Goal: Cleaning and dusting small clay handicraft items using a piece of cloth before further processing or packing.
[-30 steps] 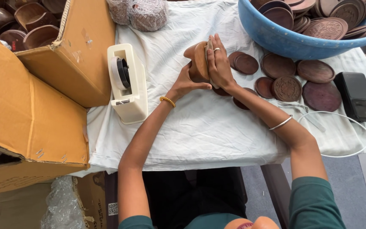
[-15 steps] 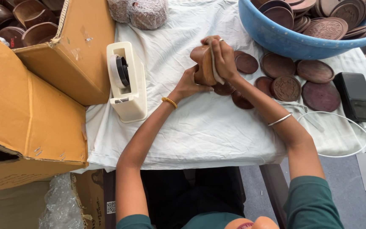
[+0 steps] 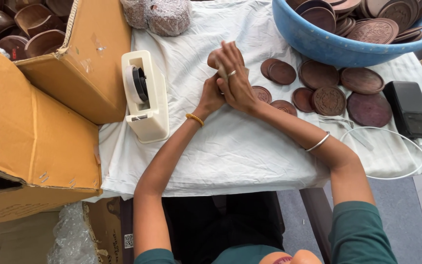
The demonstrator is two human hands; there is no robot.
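Both hands are bunched up together over the white cloth (image 3: 230, 146), right about the middle of the table. The right hand (image 3: 235, 80) sits on top with its fingers curled down tight over a small brown piece (image 3: 213, 58); only a bit of it pokes out at the top left of the grip, so I can't tell exactly what it is. There's a ring on one finger. The left hand (image 3: 211, 97) is tucked underneath, and I can't tell what its fingers are doing because the right hand covers them.

Just left of the hands is a cream tape dispenser (image 3: 145, 98), and beyond that an open cardboard box (image 3: 81, 63). To the right, a bunch of dark round wooden discs (image 3: 328, 100) lie flat on the cloth, with more piled in a blue tub (image 3: 338, 46) behind them. A black block (image 3: 410, 110) with a white cable (image 3: 391, 146) sits at the far right.
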